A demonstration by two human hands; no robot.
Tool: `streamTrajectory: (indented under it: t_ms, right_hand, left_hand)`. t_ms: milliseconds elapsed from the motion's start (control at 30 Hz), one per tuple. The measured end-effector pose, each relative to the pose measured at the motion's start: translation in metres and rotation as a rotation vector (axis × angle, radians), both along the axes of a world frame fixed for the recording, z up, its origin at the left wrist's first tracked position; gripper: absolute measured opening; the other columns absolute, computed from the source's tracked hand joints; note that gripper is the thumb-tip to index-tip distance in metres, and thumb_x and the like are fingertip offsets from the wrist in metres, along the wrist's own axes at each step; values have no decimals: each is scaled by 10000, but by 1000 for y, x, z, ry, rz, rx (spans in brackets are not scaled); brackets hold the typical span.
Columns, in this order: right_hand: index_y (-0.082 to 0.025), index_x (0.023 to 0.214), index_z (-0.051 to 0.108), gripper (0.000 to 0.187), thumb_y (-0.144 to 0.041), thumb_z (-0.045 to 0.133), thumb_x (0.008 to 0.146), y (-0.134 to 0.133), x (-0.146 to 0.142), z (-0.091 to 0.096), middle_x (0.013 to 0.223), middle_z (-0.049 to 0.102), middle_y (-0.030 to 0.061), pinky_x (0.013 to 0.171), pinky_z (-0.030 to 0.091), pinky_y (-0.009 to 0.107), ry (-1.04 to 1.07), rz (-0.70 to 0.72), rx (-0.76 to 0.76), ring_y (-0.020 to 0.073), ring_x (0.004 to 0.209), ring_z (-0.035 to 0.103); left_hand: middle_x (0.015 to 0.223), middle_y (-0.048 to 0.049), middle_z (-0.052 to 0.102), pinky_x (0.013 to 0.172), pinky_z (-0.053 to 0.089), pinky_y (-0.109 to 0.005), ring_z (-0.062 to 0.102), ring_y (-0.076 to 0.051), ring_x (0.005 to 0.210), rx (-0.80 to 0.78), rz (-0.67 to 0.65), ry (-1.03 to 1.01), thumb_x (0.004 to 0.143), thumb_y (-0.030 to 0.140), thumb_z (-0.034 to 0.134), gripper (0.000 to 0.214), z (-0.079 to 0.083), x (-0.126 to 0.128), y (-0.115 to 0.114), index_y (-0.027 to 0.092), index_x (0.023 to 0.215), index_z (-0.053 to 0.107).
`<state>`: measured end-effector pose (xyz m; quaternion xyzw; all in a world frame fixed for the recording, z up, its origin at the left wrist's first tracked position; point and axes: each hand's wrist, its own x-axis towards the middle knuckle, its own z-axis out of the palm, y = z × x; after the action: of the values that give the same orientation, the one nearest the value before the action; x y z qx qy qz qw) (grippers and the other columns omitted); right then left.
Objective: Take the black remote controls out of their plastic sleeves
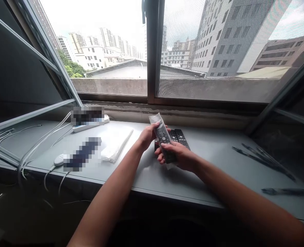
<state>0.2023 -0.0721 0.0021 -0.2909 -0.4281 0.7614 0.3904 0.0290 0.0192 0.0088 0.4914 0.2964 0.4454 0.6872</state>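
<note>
Both of my hands hold a black remote control [164,137] that sits inside a clear plastic bag [154,118]. My left hand [148,134] grips its upper end, thumb on the front. Lower down, my right hand [179,154] is closed round the other end, with the thumb across the buttons. Behind the hands, more black remote controls [180,136] lie side by side on the table, partly hidden by my hands. To the left lies a stack of clear plastic bags [117,145].
A white power strip [90,126] and white cables [38,144] occupy the left of the grey table [213,147]. Several pens [265,161] lie at the right, one pen [284,191] nearer the front edge. Metal frame bars [31,115] stand at the left, below a window [110,51].
</note>
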Motion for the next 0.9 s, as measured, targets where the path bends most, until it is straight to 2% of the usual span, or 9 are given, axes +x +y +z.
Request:
streamTrajectory:
  t_ms: [233,300,400,500,633,767,900]
  right_hand:
    - [-139,1139,718,311,-343,861,952,2,-1,-3,999,814,121,732,692,330,-10,15,-5,209,772,806]
    - [-141,1136,722,283,-323,851,961,2,-1,-3,997,814,117,720,690,321,-8,5,-6,203,762,802]
    - [-141,1127,733,244,-307,831,977,3,0,-1,985,809,111,709,686,308,-2,-13,-1,194,752,794]
    - [-141,1132,736,245,-307,831,978,2,0,1,983,808,109,708,685,307,-2,-23,-3,196,756,794]
    - [-133,1148,732,278,-327,832,977,3,1,0,995,808,109,689,681,292,-17,-7,0,191,747,793]
    - [-112,1153,733,305,-340,835,977,6,3,-4,976,816,111,580,638,242,-36,31,15,161,674,755]
    - [-105,1147,727,317,-357,833,986,10,6,-7,1057,839,144,498,589,217,-52,57,18,115,566,688]
  left_hand:
    - [1170,-214,832,767,590,-344,787,-314,1014,25,134,-48,957,436,655,426,-6,-2,6,88,1141,817]
    - [1205,-209,826,752,584,-345,786,-308,990,30,102,-43,967,499,648,481,-4,-2,4,97,1174,814]
    - [1238,-212,817,654,543,-344,786,-309,916,7,-23,11,972,596,624,576,-2,-2,0,112,1225,806]
    - [1237,-221,814,625,520,-333,788,-301,897,5,-62,49,967,530,661,517,-2,0,-2,105,1224,802]
    - [1215,-225,819,768,588,-345,785,-311,1016,21,48,-35,967,429,695,417,-3,-1,2,91,1188,800]
    - [1203,-200,828,969,597,-392,777,-303,1086,-16,156,-174,1009,397,657,369,-2,-3,7,106,1188,796]
    - [1193,-189,828,1015,585,-353,784,-250,1052,-107,294,-372,1058,296,562,346,-1,-5,16,79,1235,766]
